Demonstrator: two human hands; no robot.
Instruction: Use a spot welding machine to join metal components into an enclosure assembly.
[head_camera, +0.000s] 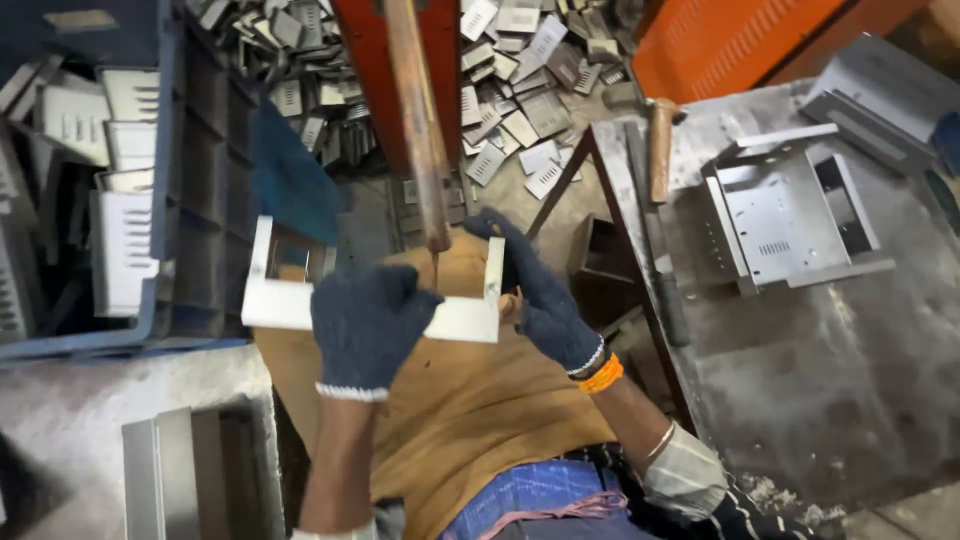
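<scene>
Workpiece: U-shaped sheet-metal bracket (300, 300), pale grey, held over the lap on a tan cloth (470, 400); long axis runs left to right, both flanges pointing away from the body.
Left hand (368, 325): gloved, clenched over the bracket's middle span from above.
Right hand (540, 295): gloved, grasping the right flange end.
Nearer hand: left covers the centre; right sits at the edge.
Overhead: rusty rod (418, 120) hangs down, tip just above the span, between the hands.
Surroundings: blue crate (195, 180) of louvred panels at left; metal table (820, 380) with hammer (660, 150) and folded chassis (790, 215) at right; loose stampings (520, 110) on the floor.
Obstruction: the rod crosses the view of the bracket's far side.
</scene>
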